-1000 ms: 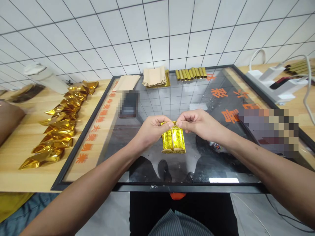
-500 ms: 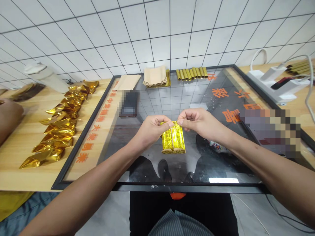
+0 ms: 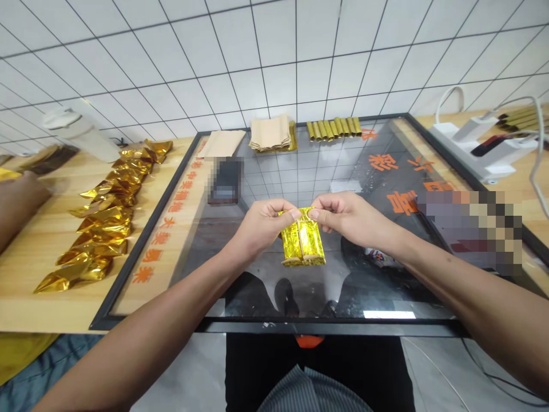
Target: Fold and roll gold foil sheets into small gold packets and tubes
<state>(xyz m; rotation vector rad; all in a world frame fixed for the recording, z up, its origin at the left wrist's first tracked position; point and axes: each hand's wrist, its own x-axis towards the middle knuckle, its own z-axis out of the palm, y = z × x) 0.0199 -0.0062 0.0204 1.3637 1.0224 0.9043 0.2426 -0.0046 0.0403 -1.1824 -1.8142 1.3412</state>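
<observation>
A folded piece of gold foil paper (image 3: 302, 240) is between my hands above the dark glass tabletop. Its two sides meet along a seam down the middle, and tan backing shows at the near edge. My left hand (image 3: 270, 223) pinches its far left corner between thumb and fingers. At the far right corner, my right hand (image 3: 337, 212) pinches it the same way. Behind them lie a stack of tan-backed paper sheets (image 3: 270, 131) and a row of gold rolled tubes (image 3: 334, 129).
Folded gold foil pieces (image 3: 105, 229) line the wooden table at left, near a white tumbler (image 3: 88, 137). Another person's arm (image 3: 21, 206) reaches in there. A dark box-like object (image 3: 225, 180), partly pixelated, lies on the glass. A white power strip (image 3: 472, 151) with cables stands at right.
The foil paper's far edge has lifted slightly and its near end has shifted a little right. My right hand pinches closer to its corner. The other person's arm at left has moved.
</observation>
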